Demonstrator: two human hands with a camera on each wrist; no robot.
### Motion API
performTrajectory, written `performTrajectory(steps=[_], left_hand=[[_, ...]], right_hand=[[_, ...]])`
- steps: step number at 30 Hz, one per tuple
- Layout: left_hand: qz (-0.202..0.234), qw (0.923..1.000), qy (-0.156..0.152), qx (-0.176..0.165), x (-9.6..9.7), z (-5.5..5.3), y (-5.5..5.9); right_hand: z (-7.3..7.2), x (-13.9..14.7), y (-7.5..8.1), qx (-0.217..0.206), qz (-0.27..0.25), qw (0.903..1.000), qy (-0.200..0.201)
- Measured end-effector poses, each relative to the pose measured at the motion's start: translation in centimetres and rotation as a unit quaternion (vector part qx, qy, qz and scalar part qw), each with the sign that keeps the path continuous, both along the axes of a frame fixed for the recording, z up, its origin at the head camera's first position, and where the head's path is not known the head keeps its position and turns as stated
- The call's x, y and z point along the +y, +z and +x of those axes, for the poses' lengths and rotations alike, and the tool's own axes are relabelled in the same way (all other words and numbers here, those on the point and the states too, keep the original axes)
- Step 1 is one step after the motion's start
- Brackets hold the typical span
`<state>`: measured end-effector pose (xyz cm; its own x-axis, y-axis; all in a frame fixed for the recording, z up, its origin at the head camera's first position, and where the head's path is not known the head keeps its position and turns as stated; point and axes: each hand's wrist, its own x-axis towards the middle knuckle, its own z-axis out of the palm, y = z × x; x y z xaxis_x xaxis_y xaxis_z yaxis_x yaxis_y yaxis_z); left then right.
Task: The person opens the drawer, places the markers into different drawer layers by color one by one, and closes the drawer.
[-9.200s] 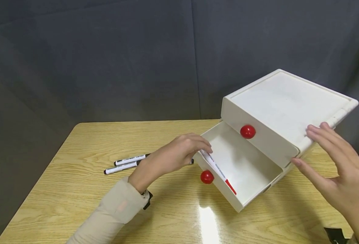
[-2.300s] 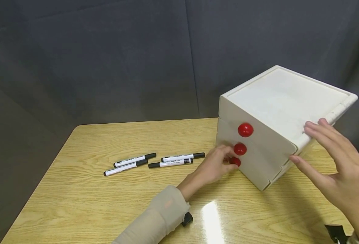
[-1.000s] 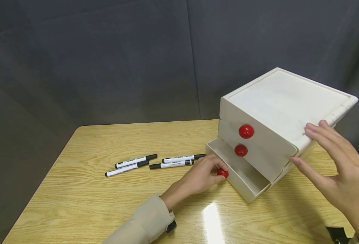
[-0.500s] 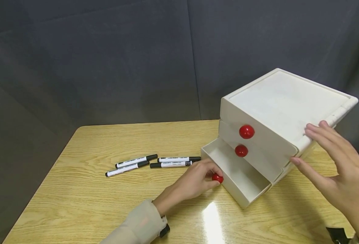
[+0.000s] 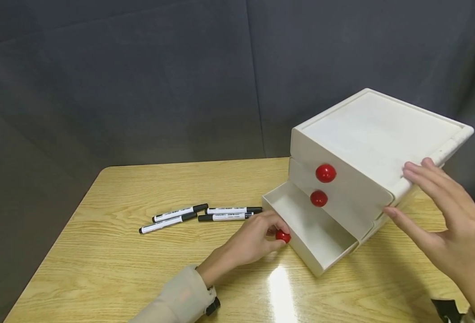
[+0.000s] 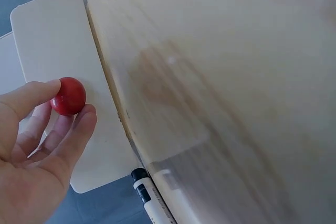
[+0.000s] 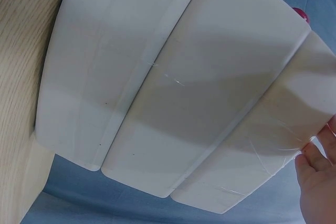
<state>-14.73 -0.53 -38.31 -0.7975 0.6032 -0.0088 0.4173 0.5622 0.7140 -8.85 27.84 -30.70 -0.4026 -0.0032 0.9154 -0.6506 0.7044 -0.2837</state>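
Note:
A white three-drawer box (image 5: pixel 383 134) with round red knobs stands at the right of the table. Its bottom drawer (image 5: pixel 316 224) is pulled out, and the visible part of its inside is bare. My left hand (image 5: pixel 253 237) pinches the bottom drawer's red knob (image 5: pixel 283 236) between thumb and fingers; the left wrist view shows this knob (image 6: pixel 70 96) against the drawer front. My right hand (image 5: pixel 451 220) rests with spread fingers on the box's top right edge. In the right wrist view its fingertips touch the edge of the box's side (image 7: pixel 210 87).
Several white markers with black caps lie left of the drawer, among them one marker (image 5: pixel 169 222) at the left and another marker (image 5: pixel 225 217) close to my left hand. A dark cloth (image 5: pixel 173 80) hangs behind the wooden table (image 5: pixel 112 260).
Earlier the middle drawer was out with a red-capped marker in it; it is now closed. My left hand has since drawn the bottom drawer out, and the nearby markers shifted slightly left.

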Motion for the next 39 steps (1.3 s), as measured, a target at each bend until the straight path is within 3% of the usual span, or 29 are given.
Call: performTrajectory(steps=[20, 39], left_hand=[[-0.001, 1.0000, -0.005, 0.004, -2.2, 1.1, 0.2], [-0.013, 0.9997, -0.007, 0.017, -2.7, 1.6, 0.1]], right_hand=[[0.0, 0.0, 0.1, -0.004, -0.002, 1.0000, 0.001], [0.0, -0.1, 0.1, -0.002, -0.004, 1.0000, 0.008]])
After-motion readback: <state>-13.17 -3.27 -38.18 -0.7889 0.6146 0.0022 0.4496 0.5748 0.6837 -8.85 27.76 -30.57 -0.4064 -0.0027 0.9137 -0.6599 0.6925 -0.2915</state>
